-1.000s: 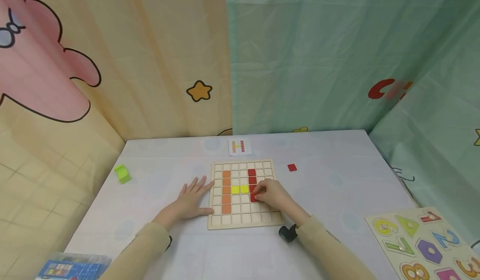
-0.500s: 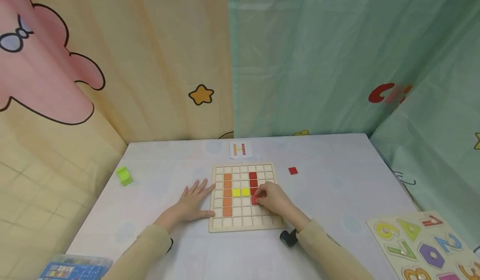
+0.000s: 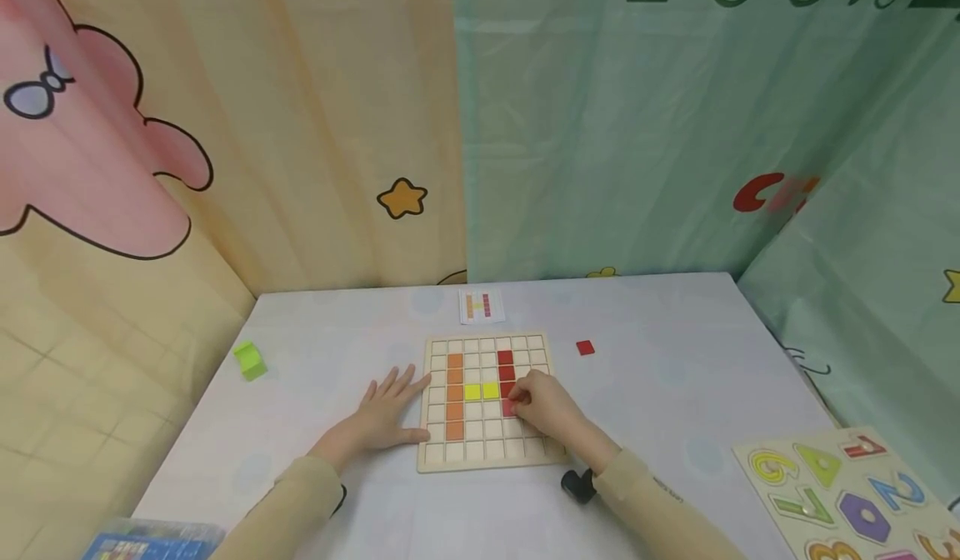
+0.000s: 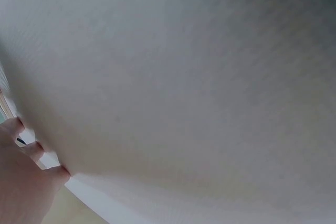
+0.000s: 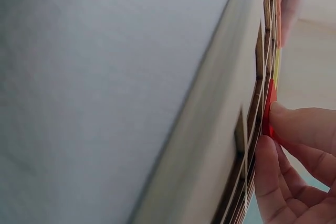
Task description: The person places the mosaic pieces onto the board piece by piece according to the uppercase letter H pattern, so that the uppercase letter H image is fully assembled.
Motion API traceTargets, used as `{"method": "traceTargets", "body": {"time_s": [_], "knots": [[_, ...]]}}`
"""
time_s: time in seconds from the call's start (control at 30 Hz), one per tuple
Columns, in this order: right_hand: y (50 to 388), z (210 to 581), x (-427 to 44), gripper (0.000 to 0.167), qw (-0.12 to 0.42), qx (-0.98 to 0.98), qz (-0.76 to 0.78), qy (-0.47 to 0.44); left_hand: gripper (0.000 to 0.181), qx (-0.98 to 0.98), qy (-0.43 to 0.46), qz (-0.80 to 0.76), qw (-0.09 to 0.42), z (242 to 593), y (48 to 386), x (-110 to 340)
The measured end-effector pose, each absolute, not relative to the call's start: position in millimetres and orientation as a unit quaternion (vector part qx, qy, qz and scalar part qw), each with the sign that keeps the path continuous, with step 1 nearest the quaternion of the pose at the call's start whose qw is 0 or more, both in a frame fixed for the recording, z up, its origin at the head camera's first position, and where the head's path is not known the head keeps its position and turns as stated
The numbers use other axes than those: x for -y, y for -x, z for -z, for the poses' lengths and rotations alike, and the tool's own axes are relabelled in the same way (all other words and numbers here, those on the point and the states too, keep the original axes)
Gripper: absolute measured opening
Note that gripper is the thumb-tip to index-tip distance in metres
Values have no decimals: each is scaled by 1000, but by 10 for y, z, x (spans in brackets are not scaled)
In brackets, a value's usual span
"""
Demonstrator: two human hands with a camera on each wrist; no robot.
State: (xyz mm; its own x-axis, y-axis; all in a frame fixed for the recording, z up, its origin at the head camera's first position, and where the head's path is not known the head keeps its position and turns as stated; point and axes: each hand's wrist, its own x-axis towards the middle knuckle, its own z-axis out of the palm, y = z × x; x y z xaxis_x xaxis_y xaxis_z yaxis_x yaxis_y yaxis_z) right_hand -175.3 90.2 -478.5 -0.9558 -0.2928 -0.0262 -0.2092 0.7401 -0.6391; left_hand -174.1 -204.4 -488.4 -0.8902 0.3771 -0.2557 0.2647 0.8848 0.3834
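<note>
A wooden grid board [image 3: 491, 464] lies on the table, with a column of orange tiles [image 3: 455, 392], two yellow tiles [image 3: 481, 391] and a column of dark red tiles [image 3: 506, 372] set in its squares. At the bottom of the red column, my right hand [image 3: 551, 406] pinches a red tile [image 3: 509, 408] between thumb and finger. Close up in the right wrist view, that red tile [image 5: 271, 106] stands at the grid, partly covered by the fingertips. My left hand [image 3: 381, 414] has its fingers spread, thumb and forefinger touching the board's left edge.
One loose red tile [image 3: 585, 347] lies right of the board. Behind the board is a small pattern card [image 3: 482, 307]. Green pieces [image 3: 250, 361] sit far left, a blue box [image 3: 153, 541] near left, and a number-and-shape puzzle board [image 3: 843, 493] at right.
The whole head view has shifted slightly downward. My right fingers stay at the lowest red tile, which now looks lighter. The left hand keeps its place at the board's edge.
</note>
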Motion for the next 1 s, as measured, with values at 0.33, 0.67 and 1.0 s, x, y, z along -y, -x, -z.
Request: {"method": "traceTargets", "body": {"time_s": [0.33,0.67,1.0], "knots": [[1724,4795,-891,3,60,-940,312,124,94,-955,-175,-180,158,4900,1718,2032],[1740,4813,-932,4,57,-935,323,135,95,-956,-170,-183,157,4911,1716,2010],[1968,4714,-1216,10,71,-920,379,67,94,-957,-176,-182,145,4893,1721,2043]]}}
